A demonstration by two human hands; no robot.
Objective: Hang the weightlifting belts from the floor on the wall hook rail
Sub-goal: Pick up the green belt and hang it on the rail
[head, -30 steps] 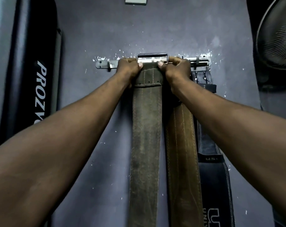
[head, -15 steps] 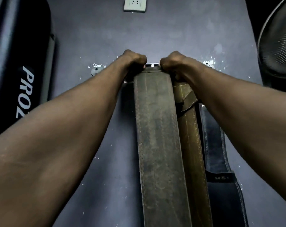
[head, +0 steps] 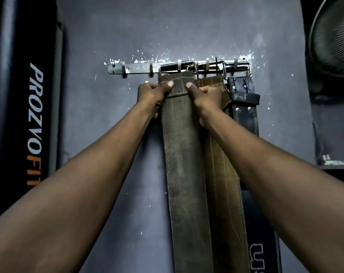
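Observation:
A worn dark olive belt hangs down the grey wall, its metal buckle up against the steel hook rail. My left hand grips the belt's left edge just below the buckle. On the right edge, my right hand holds it at the same height. Both thumbs press on the front. Whether the buckle sits on a hook I cannot tell. A tan belt hangs right beside it, and a black belt hangs at the rail's right end.
A black padded upright with PROZVOFIT lettering stands at the left. A fan's wire guard fills the upper right corner, with a dark shelf edge below it. The rail's left hooks are bare.
Both hands slid from the buckle top down to the belt just below it. The buckle and rail, hidden behind my fists half a second ago, now show.

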